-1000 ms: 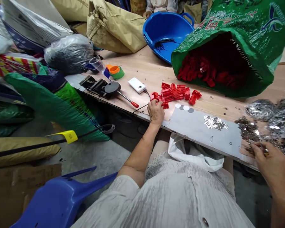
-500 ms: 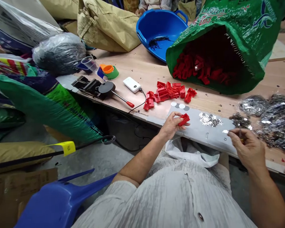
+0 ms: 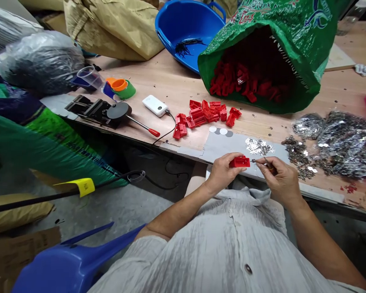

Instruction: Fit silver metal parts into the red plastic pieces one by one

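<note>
My left hand [image 3: 222,173] pinches a red plastic housing [image 3: 240,162], held level just over the table's front edge with its hollow side showing. Close to the housing's right end, my right hand [image 3: 279,177] grips a small metal piece [image 3: 253,161] at its fingertips. A thin tool with a dark and yellowish handle [image 3: 271,167] is tucked in the same hand; its kind is partly hidden by the fingers. Behind the hands, a heap of shiny flat metal pieces [image 3: 258,146] lies on a grey sheet [image 3: 215,145]. More red housings [image 3: 201,114] lie in a loose pile further left.
A green sack [image 3: 305,95] of red housings lies open at the back, beside a blue basin [image 3: 167,24]. Bagged metal parts [image 3: 344,142] are on the right. On the left are a black lever tool [image 3: 118,110] and a white power bank [image 3: 155,105] with a cable.
My right hand has moved left from the grey sheet's right end, bringing the metal piece close to the housing. My left hand has turned the housing level. The view has shifted right.
</note>
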The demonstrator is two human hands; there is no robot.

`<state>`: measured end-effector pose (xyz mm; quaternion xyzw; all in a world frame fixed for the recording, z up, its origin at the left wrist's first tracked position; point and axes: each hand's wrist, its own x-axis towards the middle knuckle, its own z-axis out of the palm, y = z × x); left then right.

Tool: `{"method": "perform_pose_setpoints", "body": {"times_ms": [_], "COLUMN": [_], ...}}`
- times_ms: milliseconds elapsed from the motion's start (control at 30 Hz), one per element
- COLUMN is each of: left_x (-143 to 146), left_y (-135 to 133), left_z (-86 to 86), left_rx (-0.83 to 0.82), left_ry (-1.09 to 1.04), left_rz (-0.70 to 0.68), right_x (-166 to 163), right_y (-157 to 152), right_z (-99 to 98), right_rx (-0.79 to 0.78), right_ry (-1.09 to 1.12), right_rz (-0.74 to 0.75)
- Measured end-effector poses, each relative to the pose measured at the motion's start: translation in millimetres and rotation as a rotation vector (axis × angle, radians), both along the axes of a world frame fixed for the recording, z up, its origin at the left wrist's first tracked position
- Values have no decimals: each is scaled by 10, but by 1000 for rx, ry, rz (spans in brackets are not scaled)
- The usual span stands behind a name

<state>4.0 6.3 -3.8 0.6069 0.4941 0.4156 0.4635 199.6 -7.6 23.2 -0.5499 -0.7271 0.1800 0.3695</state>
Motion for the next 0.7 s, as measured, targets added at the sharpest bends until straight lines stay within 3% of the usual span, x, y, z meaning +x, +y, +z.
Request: {"method": "perform_pose_setpoints", "body": {"times_ms": [100,233,433,700], "left_x": [-4,6,40,57], "left_y": [-29,-49,-87,-128], "left_z": [20,42,48,41], "left_rx": [312,515,598,579], "left_ry": [277,385,458,412], "left_rz": [-8,-13,-19,17], "right_x": [-16,-36,-55,-25], "right_y": [-13,-29,-19,17], "right_z": [-35,-84,-126,-150], "right_rx": [41,69,105,-11], "right_ry": [-26,-60,-100,23], "right_rz": [77,143,199,248]}}
